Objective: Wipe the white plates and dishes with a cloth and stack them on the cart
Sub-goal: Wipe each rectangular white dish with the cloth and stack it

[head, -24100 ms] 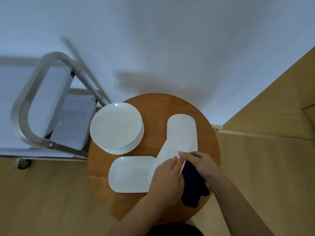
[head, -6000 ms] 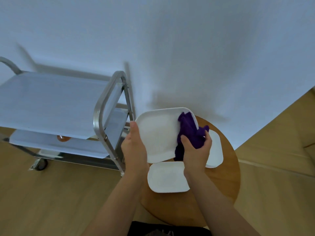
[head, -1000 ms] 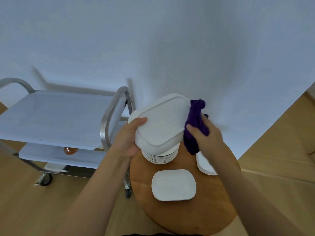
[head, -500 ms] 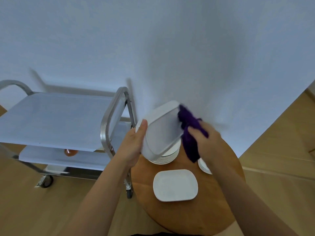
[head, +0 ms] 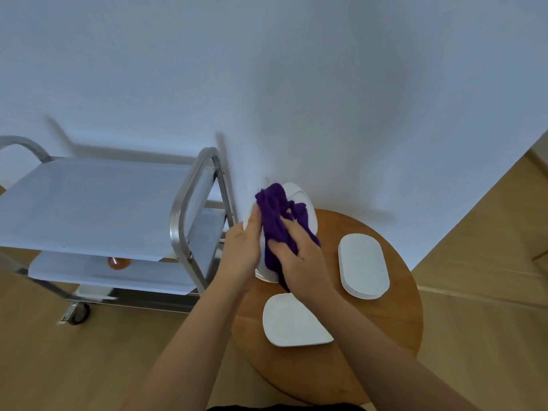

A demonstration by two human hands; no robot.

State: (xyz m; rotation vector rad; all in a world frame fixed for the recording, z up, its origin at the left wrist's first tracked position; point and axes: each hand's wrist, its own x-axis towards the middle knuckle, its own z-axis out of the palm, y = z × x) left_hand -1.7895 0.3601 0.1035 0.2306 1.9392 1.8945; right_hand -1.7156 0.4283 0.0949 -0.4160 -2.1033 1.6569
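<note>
Nearly upright — white dish (head: pixel 301 200) under purple cloth (head: pixel 278 223)

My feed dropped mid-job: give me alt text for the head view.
The left hand holds a white dish on edge above a round wooden table while the right hand rubs it with a purple cloth. A steel cart stands to the left.

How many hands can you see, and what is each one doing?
2. The left hand holds the tilted white dish by its edge. The right hand grips the purple cloth and presses it against that dish, above the round wooden table.
</note>
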